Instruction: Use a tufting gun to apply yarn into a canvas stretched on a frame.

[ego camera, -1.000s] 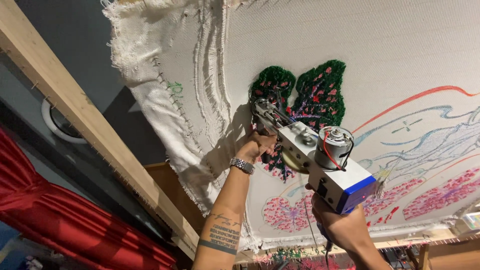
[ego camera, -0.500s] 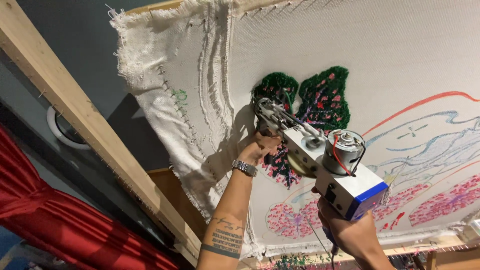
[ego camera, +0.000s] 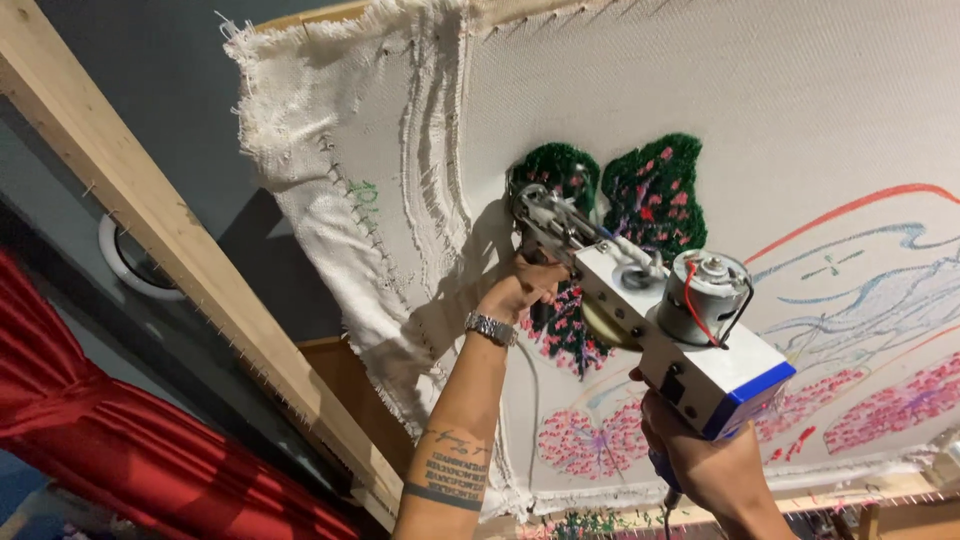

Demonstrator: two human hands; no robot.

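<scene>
A white and blue tufting gun [ego camera: 670, 330] with a grey motor on top presses its needle end against a stretched white cloth [ego camera: 760, 90]. My left hand [ego camera: 522, 290], a metal watch on its wrist, grips the gun's front handle close to the cloth. My right hand [ego camera: 700, 460] holds the rear handle under the gun's blue end. The needle meets the cloth at the left edge of a dark green tufted patch [ego camera: 650, 190] with pink and red flecks. Pink tufted areas [ego camera: 590, 440] and drawn coloured lines lie lower on the cloth.
A pale wooden frame beam [ego camera: 170, 240] runs diagonally at left, with the cloth's frayed loose edge [ego camera: 320, 160] hanging beside it. A red curtain [ego camera: 110, 450] hangs at lower left. A cord drops from the gun at the bottom edge.
The view has shifted slightly, so gun and hands sit a little lower right in the picture. Both hands keep their hold and the needle stays at the green patch.
</scene>
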